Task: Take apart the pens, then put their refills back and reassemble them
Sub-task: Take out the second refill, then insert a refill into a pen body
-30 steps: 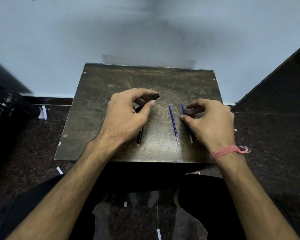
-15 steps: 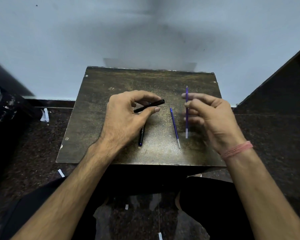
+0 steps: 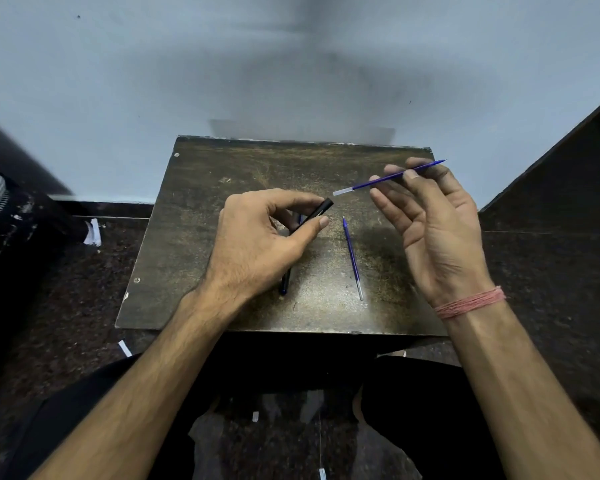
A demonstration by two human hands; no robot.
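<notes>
At the centre of the frame, a black pen barrel sits pinched in the left hand, its open end pointing up and to the right; thumb and curled forefinger close round it while the other fingers fold beneath. Just beyond that open end hangs the pale tip of a blue refill, held slantwise in the air at the upper right of the frame by the right hand, whose thumb and forefinger pinch the refill near its middle; the remaining fingers are loosely spread, palm turned toward the camera. A pink thread band circles that wrist. Between the two hands a second blue refill lies flat on the board, well apart from both. Below the left hand another dark pen body rests on the surface, partly hidden by the palm. All this sits on a worn, scratched dark-brown wooden board with screws near its left edge. Around it spreads a dark speckled stone floor dotted with small white paper scraps, and behind rises a pale blue wall. The person's dark-clad legs fill the bottom of the frame.
</notes>
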